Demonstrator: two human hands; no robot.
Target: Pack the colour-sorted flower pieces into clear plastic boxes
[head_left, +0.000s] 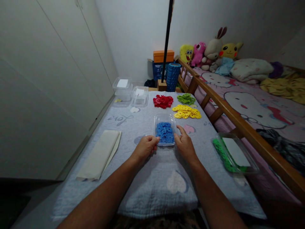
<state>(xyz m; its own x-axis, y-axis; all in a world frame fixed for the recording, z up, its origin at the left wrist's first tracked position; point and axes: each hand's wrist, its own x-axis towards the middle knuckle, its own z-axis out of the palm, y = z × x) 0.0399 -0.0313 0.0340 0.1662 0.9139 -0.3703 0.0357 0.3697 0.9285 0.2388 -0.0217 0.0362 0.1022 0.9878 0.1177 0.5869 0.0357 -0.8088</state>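
A clear plastic box [165, 119] filled with blue pieces [165, 132] stands in the middle of the cloth-covered table [147, 187]. My left hand [144, 147] grips the box's near left corner with curled fingers. My right hand [184, 143] holds its right side, thumb and fingers against the rim. Beyond the box lie three loose heaps: red pieces [163, 101], green pieces [186, 99] and yellow pieces [186, 112].
Two clear boxes [122, 87] [140, 95] stand at the far left of the table. A folded cream cloth [101, 154] lies at the left. A lidded box with green pieces [232, 154] sits at the right edge, beside a wooden bed rail [238, 122]. A black pole [167, 41] rises behind.
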